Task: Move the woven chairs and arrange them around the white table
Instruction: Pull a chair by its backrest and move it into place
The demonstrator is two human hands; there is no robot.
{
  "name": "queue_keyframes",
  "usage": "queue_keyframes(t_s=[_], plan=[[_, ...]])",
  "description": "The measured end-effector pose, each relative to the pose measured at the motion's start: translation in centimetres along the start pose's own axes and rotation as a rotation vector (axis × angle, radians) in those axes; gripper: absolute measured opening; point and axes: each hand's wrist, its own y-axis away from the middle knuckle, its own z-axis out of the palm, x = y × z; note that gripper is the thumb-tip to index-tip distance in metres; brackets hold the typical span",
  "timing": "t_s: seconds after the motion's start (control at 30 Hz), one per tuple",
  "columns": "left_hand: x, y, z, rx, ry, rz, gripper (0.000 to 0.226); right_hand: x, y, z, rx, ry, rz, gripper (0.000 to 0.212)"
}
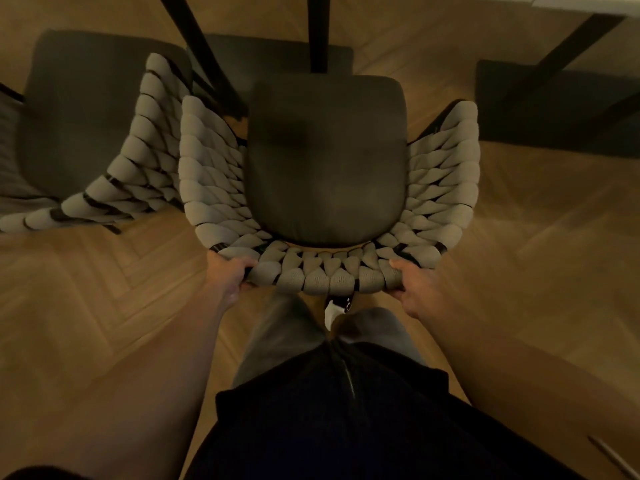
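Observation:
A woven chair (325, 268) with a grey rope back and a dark seat cushion stands right in front of me, seen from above. My left hand (230, 275) grips the left end of its curved back rail. My right hand (412, 284) grips the right end. A second woven chair (138, 161) stands close on the left, its woven side almost touching the held chair. The white table (585, 1) shows only as a pale edge at the top right, with black legs (318, 32) reaching down just beyond the held chair's seat.
Herringbone wood floor (519, 237) lies all around. Dark seat cushions of other chairs (554, 109) sit under the table at the top right and top middle. My legs and feet are directly behind the held chair.

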Motion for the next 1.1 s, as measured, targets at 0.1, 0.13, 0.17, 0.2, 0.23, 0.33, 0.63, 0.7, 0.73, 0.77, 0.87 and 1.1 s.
queue_keyframes(t_s=[0.1,0.13,0.17,0.2,0.23,0.33,0.63,0.7,0.73,0.77,0.87,1.1], plan=[[1.8,-0.5,1.3,0.007,-0.02,0.006,0.066,-1.8,-0.9,0.9,0.02,0.015,-0.006,0.049],[2.4,-0.6,1.7,0.007,-0.016,0.009,0.066,-2.4,-1.1,1.2,0.017,0.021,-0.006,0.049],[3.1,-0.8,2.2,0.006,-0.008,0.012,0.068,-3.1,-1.2,1.5,0.012,0.025,-0.004,0.049],[3.7,-1.0,2.5,0.001,-0.001,0.012,0.071,-3.7,-1.5,1.8,0.008,0.03,-0.001,0.048],[4.2,-1.1,2.8,-0.007,0.005,0.011,0.074,-4.0,-1.8,1.9,-0.002,0.035,-0.001,0.047],[5.3,-1.6,3.3,-0.039,0.039,0.017,0.076,-5.2,-2.4,2.4,0.005,0.056,-0.002,0.048],[5.3,-1.6,3.8,-0.017,-0.005,0.004,0.076,-5.1,-3.2,2.0,-0.029,0.068,-0.028,0.04],[5.2,-1.9,3.4,-0.018,-0.007,0.011,0.07,-4.8,-3.1,2.3,-0.025,0.062,-0.034,0.038],[5.1,-2.1,3.2,-0.016,-0.014,0.014,0.067,-4.6,-3.0,2.4,-0.025,0.059,-0.035,0.036],[5.1,-2.3,2.9,-0.013,-0.022,0.016,0.066,-4.4,-3.1,2.5,-0.029,0.054,-0.034,0.036],[4.9,-3.3,2.2,-0.012,-0.029,0.02,0.065,-4.0,-3.2,2.7,-0.023,0.052,-0.029,0.039],[3.8,-7.4,0.6,-0.051,-0.067,-0.1,0.076,-4.1,-3.1,2.5,-0.076,0.056,-0.015,0.039]])
